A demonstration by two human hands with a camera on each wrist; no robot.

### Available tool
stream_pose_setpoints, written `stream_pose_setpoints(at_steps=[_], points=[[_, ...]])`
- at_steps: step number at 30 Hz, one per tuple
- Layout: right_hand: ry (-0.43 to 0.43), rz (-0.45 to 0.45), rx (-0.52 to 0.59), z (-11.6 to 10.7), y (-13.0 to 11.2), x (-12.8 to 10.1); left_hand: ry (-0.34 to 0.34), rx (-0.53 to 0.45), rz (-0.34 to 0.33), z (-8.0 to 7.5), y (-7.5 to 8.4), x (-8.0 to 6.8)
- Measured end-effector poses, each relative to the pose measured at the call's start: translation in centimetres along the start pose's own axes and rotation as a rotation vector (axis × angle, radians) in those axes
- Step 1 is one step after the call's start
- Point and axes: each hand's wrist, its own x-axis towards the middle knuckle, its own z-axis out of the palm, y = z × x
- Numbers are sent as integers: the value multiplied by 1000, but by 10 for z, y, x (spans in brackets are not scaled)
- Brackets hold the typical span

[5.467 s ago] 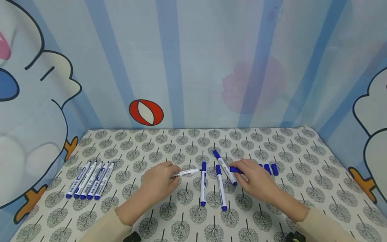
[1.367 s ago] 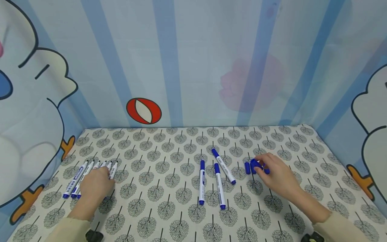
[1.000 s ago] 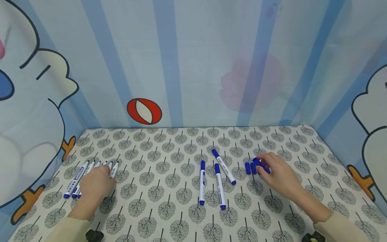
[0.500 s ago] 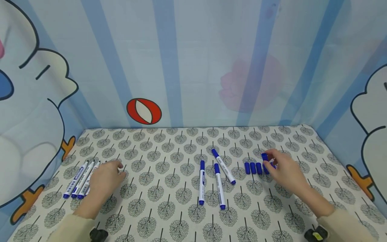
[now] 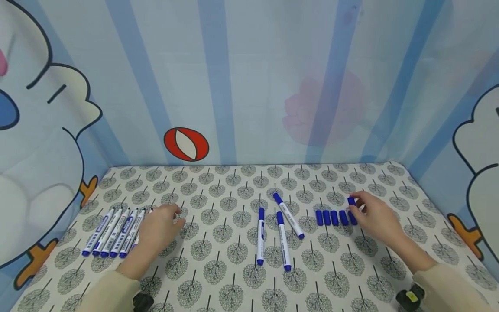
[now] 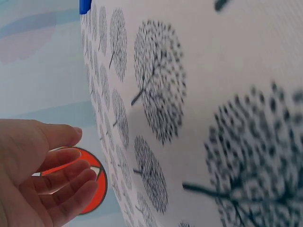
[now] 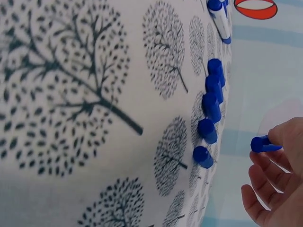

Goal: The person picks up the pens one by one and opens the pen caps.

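My right hand (image 5: 375, 217) pinches a blue marker cap (image 5: 351, 201) between thumb and forefinger. In the right wrist view that cap (image 7: 265, 144) is held above the cloth, with the other fingers loosely bent. A row of several blue caps (image 5: 334, 218) lies just below and left of this hand. My left hand (image 5: 159, 227) hovers beside a row of several uncapped whiteboard markers (image 5: 110, 236), partly covering the rightmost ones. Its fingers (image 6: 71, 179) are relaxed and hold nothing.
Three capped markers lie mid-table: a left one (image 5: 260, 236), a middle one (image 5: 283, 242) and a slanted one (image 5: 288, 214). A tree-patterned cloth (image 5: 218, 286) covers the table. Behind it hangs a striped blue curtain (image 5: 257, 86) with a printed red ball (image 5: 186, 144).
The left hand came from mid-table without its marker, spent time over the uncapped row, then drew off rightward. The right hand moved right along the caps, which now stand evenly lined up, one in its fingers.
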Motion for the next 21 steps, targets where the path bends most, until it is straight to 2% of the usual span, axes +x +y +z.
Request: stream_pose_setpoints(at_steps=[9,21], points=[[-64,71,-5,1,20,-2,3,-13,85,14,25,2],[-138,144,-13,8,32,-4,49,-48,230,35,54,3]])
